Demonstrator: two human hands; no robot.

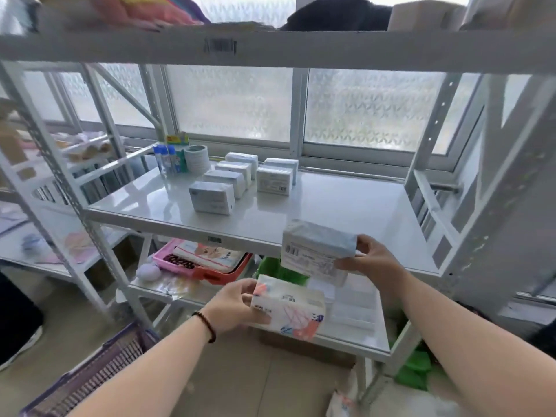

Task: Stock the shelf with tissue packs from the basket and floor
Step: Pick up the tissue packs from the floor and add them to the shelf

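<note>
Two tissue packs are in hand, one each. The right hand point(371, 260), right of centre, grips a grey-blue tissue pack point(317, 251) by its right end, thumb on top and fingers below, holding it at the front edge of the middle shelf point(346, 206). The left hand point(231, 305), lower centre, is closed around the left end of a white pack with pink and orange print point(288, 307), held lower, in front of the bottom shelf; a dark bead bracelet point(207, 326) circles that wrist.

Six grey-blue packs already stand on the middle shelf in the centre of the frame – a slanting row of four point(224, 183) on the left, and two point(278, 176) just beside it on the right, one behind the other. Behind them, upper left, a roll of tape point(196, 159) stands by some small blue bottles.

A purple basket point(90, 377) fills the lower left corner; I can't see inside it
</note>
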